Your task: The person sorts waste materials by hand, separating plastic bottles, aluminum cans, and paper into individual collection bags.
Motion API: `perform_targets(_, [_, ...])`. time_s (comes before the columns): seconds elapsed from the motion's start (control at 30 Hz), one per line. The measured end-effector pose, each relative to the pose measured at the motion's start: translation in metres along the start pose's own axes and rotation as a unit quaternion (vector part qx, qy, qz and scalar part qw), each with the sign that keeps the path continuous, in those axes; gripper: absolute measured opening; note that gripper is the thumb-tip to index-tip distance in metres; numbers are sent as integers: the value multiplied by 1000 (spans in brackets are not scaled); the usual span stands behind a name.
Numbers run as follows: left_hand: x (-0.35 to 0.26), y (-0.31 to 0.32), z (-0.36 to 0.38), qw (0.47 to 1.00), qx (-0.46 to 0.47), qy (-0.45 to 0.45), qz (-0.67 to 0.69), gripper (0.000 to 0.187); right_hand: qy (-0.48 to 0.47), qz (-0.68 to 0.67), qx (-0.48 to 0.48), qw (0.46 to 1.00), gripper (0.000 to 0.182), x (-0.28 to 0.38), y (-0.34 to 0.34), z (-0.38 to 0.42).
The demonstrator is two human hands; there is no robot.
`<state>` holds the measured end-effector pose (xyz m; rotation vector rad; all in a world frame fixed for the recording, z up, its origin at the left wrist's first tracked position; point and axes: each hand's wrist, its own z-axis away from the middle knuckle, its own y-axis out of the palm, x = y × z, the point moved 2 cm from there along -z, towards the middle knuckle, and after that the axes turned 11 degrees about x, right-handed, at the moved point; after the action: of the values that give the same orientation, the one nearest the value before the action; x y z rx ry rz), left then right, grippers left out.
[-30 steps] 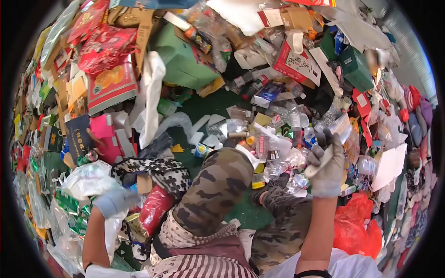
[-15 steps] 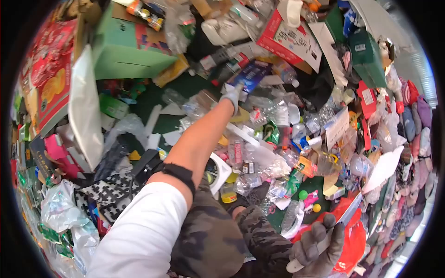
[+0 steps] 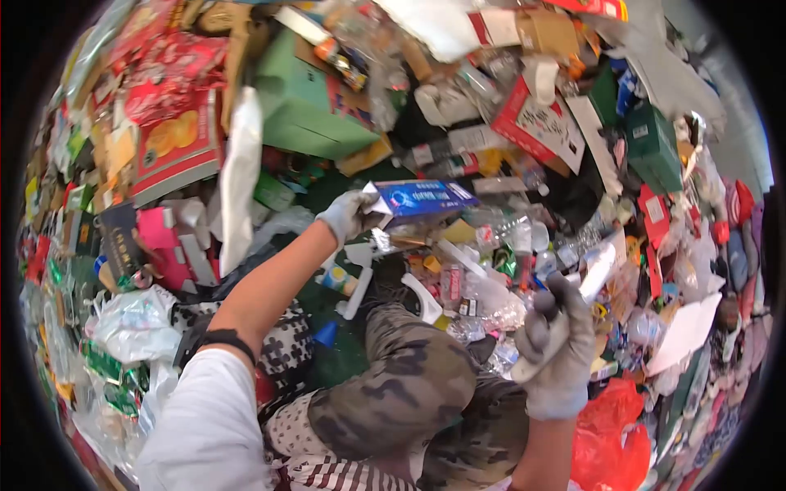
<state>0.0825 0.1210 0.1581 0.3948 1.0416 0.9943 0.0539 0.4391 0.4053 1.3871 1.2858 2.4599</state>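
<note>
My left hand point(image 3: 348, 214), in a pale work glove, grips the open end of a blue printed box point(image 3: 422, 199) over the middle of the pile. The box points to the right, its white inner flaps by my fingers. My right hand point(image 3: 557, 348), in a grey glove, is raised at the right of my knee with its fingers wrapped round a knife. The blade point(image 3: 602, 266) points up and to the right. Clear plastic bottles point(image 3: 491, 237) lie behind and below the blue box.
A large green box point(image 3: 307, 106) stands at the upper left beside a red carton point(image 3: 176, 147). A red and white box point(image 3: 540, 127) and a dark green box point(image 3: 652, 147) lie at the upper right. A red plastic bag point(image 3: 610, 434) rests at the lower right.
My left hand has lifted the blue box from the pile and drawn it closer. My right hand has risen with the knife. The view has shifted left.
</note>
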Motion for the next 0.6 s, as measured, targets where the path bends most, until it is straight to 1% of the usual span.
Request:
perform_targets(0.07, [-22, 5, 58, 994, -22, 62, -82, 27, 8, 152, 25, 988, 19, -12, 11, -14])
perform_targets(0.1, [-34, 17, 90, 989, -15, 94, -116, 30, -3, 204, 19, 979, 18, -20, 19, -20])
perform_targets(0.13, [-44, 31, 121, 978, -49, 122, -164, 30, -15, 255, 8, 967, 17, -28, 25, -25])
perform_targets(0.17, [-54, 37, 145, 972, -39, 154, -173, 30, -28, 281, 19, 959, 18, -35, 26, -30])
perform_targets(0.2, [-61, 39, 169, 966, -34, 184, -178, 30, -34, 309, 38, 950, 17, -39, 12, -42])
perform_targets(0.23, [-72, 35, 197, 964, -19, 180, -192, 30, -50, 365, 38, 929, 18, -36, 4, -50])
perform_targets(0.27, [-79, 26, 226, 971, 3, 176, -165, 33, -60, 417, 44, 906, 18, -36, -2, -57])
perform_targets(0.3, [-86, 22, 260, 970, 31, 199, -134, 35, -46, 324, 41, 944, 20, -38, -1, -54])
perform_targets(0.33, [-85, 14, 298, 968, 53, 221, -104, 38, -12, 251, 47, 967, 22, -40, 4, -43])
perform_targets(0.4, [-78, -20, 378, 964, 55, 234, -116, 45, 49, 128, 54, 989, 25, -45, 11, -27])
perform_targets(0.43, [-66, -36, 412, 957, 21, 266, -117, 52, 62, 134, 84, 985, 26, -49, 9, -26])
perform_targets(0.47, [-48, -55, 452, 952, -34, 287, -97, 52, 67, 144, 107, 982, 26, -47, 7, -21])
perform_targets(0.5, [-30, -46, 488, 950, -67, 291, -89, 56, 56, 158, 108, 980, 26, -48, 17, -12])
perform_targets(0.57, [13, -44, 539, 953, -117, 275, -57, 55, 43, 187, 103, 976, 25, -48, 32, -6])
perform_targets(0.6, [45, -71, 566, 959, -153, 236, 23, 52, 43, 199, 104, 974, 25, -52, 36, -4])
